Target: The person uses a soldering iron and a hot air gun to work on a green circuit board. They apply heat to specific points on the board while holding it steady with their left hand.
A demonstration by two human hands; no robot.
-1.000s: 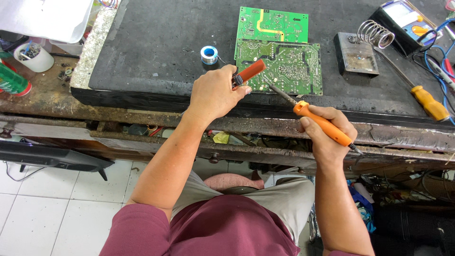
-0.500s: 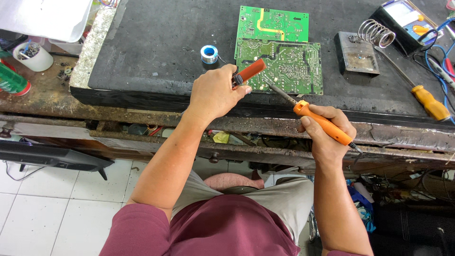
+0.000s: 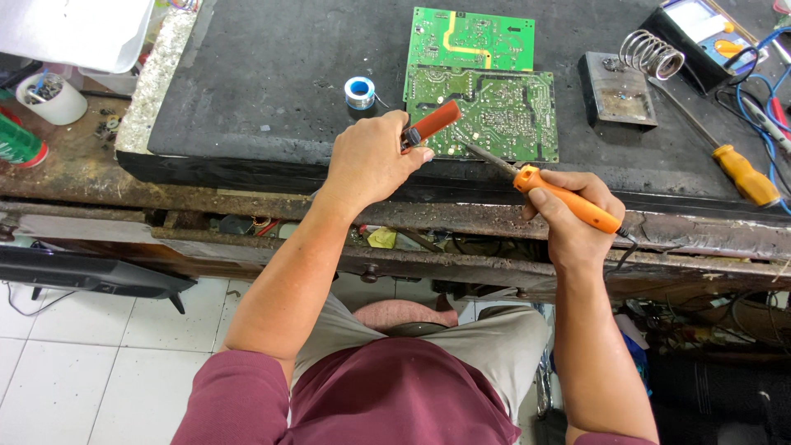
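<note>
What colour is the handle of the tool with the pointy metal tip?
Orange. The soldering iron in the right hand shows it best in the head view.

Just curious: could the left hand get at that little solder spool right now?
Probably not freely: the left hand is close to the spool with bare mat between, but it already grips a red-handled tool.
</note>
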